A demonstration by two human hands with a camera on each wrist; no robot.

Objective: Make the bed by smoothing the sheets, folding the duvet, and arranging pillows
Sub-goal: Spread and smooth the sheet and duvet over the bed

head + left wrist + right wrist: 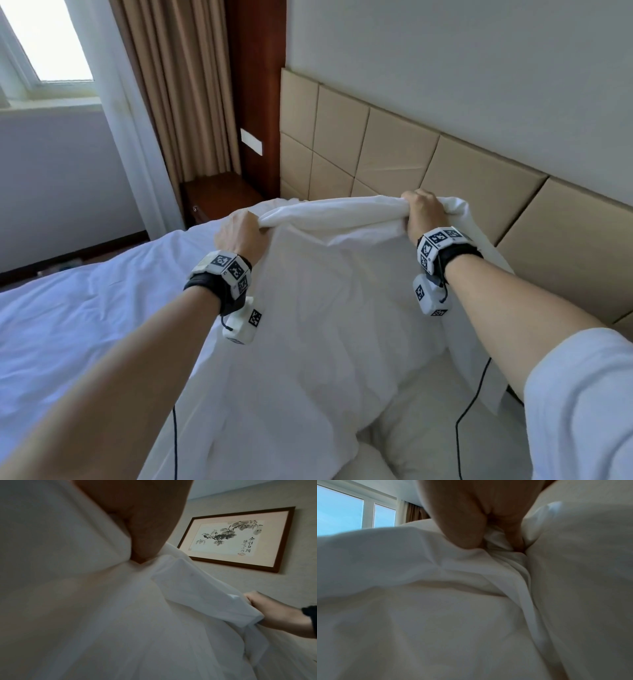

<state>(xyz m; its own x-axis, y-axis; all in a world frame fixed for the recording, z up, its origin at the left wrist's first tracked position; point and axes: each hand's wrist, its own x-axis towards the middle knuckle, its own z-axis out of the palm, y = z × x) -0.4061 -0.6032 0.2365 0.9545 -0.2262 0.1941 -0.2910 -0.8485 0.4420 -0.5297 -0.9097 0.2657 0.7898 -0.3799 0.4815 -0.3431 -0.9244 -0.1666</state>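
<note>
A white pillow (pixel 325 308) in its case hangs upright over the head of the bed. My left hand (pixel 239 233) grips the bunched top edge of the case at its left corner, and my right hand (pixel 423 209) grips the right corner. The cloth sags a little between the two fists. In the left wrist view my left hand (pixel 137 520) clutches the white cloth (pixel 102 615), with my right hand (pixel 274 611) at the far corner. In the right wrist view my right hand's fingers (pixel 479 517) pinch gathered cloth (pixel 436 615). A second white pillow (pixel 428 428) lies below.
The white sheet (pixel 85 325) covers the mattress to the left, lightly creased. A tan padded headboard (pixel 394 147) stands just behind the pillow. A dark wooden nightstand (pixel 219 195), brown curtain (pixel 178 85) and window (pixel 48 37) are at the far left. A framed picture (pixel 236 538) hangs on the wall.
</note>
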